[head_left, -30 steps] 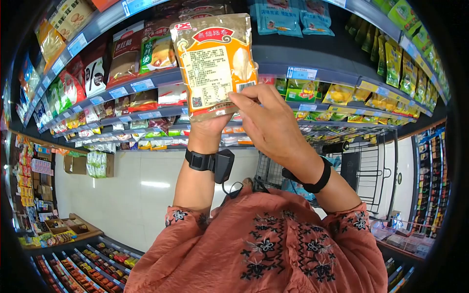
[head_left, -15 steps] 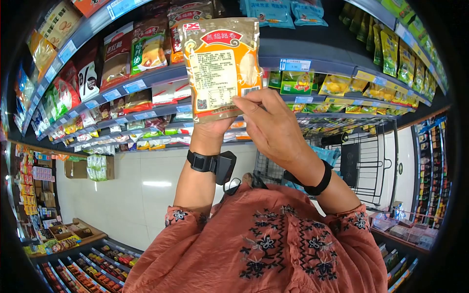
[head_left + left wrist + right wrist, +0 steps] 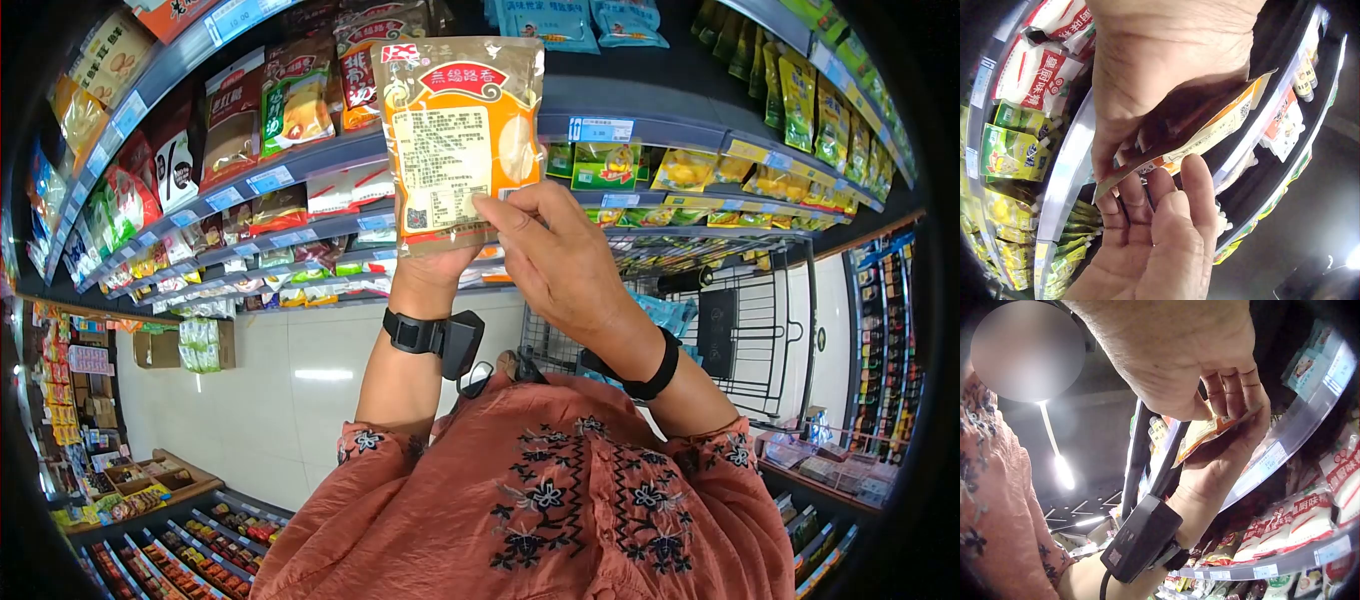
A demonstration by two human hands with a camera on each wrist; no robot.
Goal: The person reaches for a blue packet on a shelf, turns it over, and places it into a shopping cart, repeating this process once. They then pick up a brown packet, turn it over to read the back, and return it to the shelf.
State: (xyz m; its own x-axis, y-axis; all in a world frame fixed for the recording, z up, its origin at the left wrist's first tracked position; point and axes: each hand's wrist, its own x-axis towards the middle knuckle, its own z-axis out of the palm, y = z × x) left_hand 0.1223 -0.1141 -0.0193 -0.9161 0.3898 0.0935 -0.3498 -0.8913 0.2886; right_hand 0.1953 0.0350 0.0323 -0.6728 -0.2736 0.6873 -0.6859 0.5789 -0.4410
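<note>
Holding a flat orange-and-brown plastic-film pouch (image 3: 455,215), the left hand (image 3: 438,265) grips its lower end from behind, mostly hidden in the head view; the right hand (image 3: 560,255) rests a fingertip on the lower right of the printed side, though whether it also pinches the edge I cannot tell. Over the last second the pouch has slid rightward against the shelf, uncovering more of a red-brown film bag (image 3: 356,85) beyond and left of the grip, yet its back panel stays turned to the person, keeping the print in view. Above the grip sits a red emblem with four characters, too soft to read surely; lower come dense text, a table and a QR code. The red-brown bag reads 排骨汤; farther left, a brown flat bag (image 3: 234,125) reads 老红糖.
</note>
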